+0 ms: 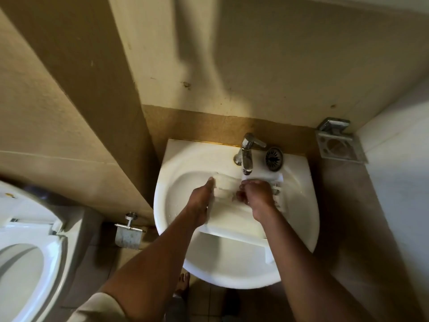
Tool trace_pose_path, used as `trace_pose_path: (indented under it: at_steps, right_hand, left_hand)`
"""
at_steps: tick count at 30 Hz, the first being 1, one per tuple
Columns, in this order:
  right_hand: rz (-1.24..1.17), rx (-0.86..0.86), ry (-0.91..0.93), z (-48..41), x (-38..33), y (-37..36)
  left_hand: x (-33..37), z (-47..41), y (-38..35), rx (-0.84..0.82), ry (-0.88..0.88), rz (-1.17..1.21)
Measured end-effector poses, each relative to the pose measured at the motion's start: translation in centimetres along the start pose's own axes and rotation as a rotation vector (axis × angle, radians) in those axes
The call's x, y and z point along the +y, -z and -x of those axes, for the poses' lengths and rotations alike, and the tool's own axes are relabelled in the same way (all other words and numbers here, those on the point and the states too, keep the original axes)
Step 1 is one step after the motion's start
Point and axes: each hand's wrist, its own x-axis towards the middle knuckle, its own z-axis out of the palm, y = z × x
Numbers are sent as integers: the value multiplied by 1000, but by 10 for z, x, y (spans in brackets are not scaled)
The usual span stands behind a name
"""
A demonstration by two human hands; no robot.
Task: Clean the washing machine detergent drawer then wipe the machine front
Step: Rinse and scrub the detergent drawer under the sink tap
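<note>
The white drawer (232, 226) is in the sink (232, 275), under the tap (247, 154). The left grip (202, 201) holds the drawer's left side. The right grip (257, 196) is curled up inside it; I cannot tell if it holds anything.

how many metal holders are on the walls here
2: a paper holder low, left of the sink; a ring holder right of the tap. Others may be out of frame.

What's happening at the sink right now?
A person appears to be washing the white detergent drawer in the sink, just below the tap. The left hand grips the drawer's left side; the right hand, fingers curled, works at its compartments. Whether it holds a cloth is unclear.
</note>
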Motion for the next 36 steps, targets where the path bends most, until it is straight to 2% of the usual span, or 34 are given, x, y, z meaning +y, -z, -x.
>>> trace_pose_path:
  at_steps: [2,4,7,9,13,15,17,19,22,26,28,30,32,34,36]
  right_hand:
    - [-496,46,-155,-9,-3,6]
    - [-768,9,-222,-19,-8,7]
    - [-864,-156,-295,-20,-11,5]
    - [-837,-299,-331,-13,-7,6]
    - [-455,-473,-228,3,-6,14]
    - [-201,-500,-48,13,-11,10]
    - [259,-475,219,18,-14,5]
    - [603,-368,427,18,-15,4]
    - [722,-60,544,25,-27,20]
    - [789,267,744,22,-52,29]
    - [872,375,779,14,-70,28]
    - [1001,359,739,4,-87,29]
    - [1152,252,692,-4,-94,28]
    - [1224,156,652,-8,-95,26]
    - [1236,145,635,-6,-95,25]
  left_hand:
    - [4,-1,-7,5,-46,-115]
    - [3,-1,-9,15,-79,-186]
    - [1,2,-5,-10,-46,-143]
    - [5,9,-3,-78,-10,-96]
    - [14,9,-11,-146,32,-98]
    - [19,6,-17,-131,-4,-131]
    - [20,3,-23,-90,-66,-174]
    - [16,1,-29,17,-178,-246]
    - [11,0,-35,115,-328,-312]
    - [17,-5,-31,147,-330,-422]
    - [18,-8,-30,176,-311,-422]
    - [17,-4,-31,176,-288,-405]
    - [16,2,-29,116,-273,-426]
    - [14,6,-24,17,-237,-396]
    - [11,7,-18,-37,-199,-323]
